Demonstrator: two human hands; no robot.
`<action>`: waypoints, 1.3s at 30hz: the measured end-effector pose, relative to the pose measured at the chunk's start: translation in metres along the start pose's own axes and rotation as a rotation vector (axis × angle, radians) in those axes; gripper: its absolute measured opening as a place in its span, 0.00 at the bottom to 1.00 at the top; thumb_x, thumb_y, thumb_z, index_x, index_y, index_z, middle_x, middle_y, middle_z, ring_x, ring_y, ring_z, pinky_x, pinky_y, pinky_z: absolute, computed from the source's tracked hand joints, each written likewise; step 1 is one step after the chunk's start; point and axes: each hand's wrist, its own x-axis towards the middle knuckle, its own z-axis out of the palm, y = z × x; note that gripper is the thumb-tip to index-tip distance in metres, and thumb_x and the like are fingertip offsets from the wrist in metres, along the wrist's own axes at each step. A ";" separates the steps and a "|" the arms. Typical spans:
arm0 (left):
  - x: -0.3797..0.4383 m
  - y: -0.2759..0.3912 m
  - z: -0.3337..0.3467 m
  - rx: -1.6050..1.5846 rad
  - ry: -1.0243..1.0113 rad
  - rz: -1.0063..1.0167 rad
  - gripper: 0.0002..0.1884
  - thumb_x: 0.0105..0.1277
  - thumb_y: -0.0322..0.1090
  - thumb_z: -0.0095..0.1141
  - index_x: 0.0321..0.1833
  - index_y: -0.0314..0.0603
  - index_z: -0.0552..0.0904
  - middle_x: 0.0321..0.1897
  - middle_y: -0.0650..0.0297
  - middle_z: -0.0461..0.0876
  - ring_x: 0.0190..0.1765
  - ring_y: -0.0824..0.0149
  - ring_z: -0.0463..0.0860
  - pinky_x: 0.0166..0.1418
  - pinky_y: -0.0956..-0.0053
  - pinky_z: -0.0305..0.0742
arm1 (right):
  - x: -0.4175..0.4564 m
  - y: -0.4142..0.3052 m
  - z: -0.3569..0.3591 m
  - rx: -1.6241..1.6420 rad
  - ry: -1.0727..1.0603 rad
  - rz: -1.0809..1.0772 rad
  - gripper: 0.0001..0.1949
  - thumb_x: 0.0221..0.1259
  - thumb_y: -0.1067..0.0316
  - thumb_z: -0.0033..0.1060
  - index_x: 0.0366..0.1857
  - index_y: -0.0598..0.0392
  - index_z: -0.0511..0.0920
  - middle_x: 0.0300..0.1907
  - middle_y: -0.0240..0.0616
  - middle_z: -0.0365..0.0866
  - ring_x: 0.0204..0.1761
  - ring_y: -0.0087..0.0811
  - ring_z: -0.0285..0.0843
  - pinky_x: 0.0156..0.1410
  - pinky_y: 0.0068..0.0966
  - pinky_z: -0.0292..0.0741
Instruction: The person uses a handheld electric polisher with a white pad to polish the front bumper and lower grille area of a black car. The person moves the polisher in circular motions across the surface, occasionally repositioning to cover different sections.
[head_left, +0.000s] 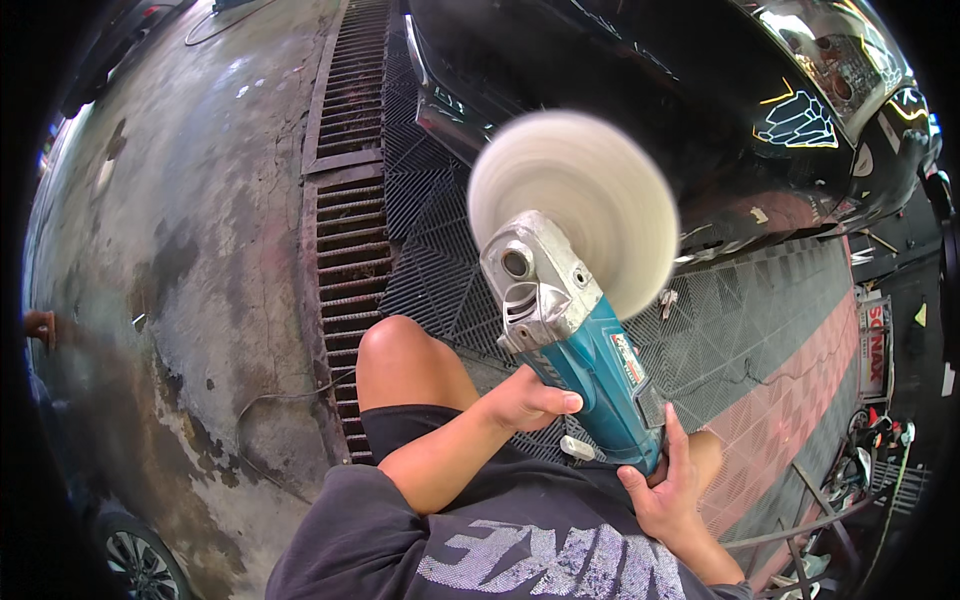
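A teal rotary polisher (592, 375) with a bare metal gear head (536, 277) is held in both my hands, slanting up and away from my lap. Its round off-white pad (577, 202) is blurred as if spinning. My left hand (529, 401) supports the body from the left, thumb across its side. Around the rear end of the tool is my right hand (664, 480), one finger extended along the housing. Beyond the pad is the glossy black body of a car (660, 97); contact between them cannot be told.
A rusty drain grate (349, 240) runs along the left, bordering stained concrete (187, 225). Black slatted floor tiles (435, 247) lie under the car, with red tiles (780, 390) to the right. A cable (244, 420) trails over the concrete. Another vehicle's wheel (142, 562) appears lower left.
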 end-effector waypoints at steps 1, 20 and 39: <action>-0.002 0.001 -0.002 -0.008 0.011 -0.001 0.50 0.59 0.39 0.79 0.84 0.37 0.66 0.80 0.46 0.73 0.80 0.47 0.75 0.85 0.45 0.69 | 0.000 0.001 0.002 -0.008 -0.003 0.008 0.48 0.65 0.54 0.82 0.82 0.70 0.62 0.43 0.51 0.90 0.40 0.45 0.92 0.48 0.35 0.84; 0.033 0.108 -0.038 0.183 0.073 0.285 0.49 0.56 0.50 0.81 0.79 0.40 0.72 0.75 0.47 0.77 0.76 0.44 0.79 0.79 0.40 0.77 | 0.122 -0.043 0.061 0.047 0.044 -0.121 0.46 0.67 0.51 0.78 0.85 0.54 0.62 0.46 0.52 0.92 0.40 0.51 0.94 0.48 0.42 0.87; 0.036 0.043 -0.009 0.255 -0.111 -0.017 0.52 0.55 0.30 0.83 0.83 0.37 0.68 0.79 0.52 0.76 0.80 0.53 0.76 0.85 0.52 0.69 | 0.035 0.049 0.054 0.206 0.203 -0.268 0.50 0.65 0.66 0.78 0.85 0.70 0.51 0.68 0.66 0.81 0.68 0.55 0.86 0.71 0.43 0.81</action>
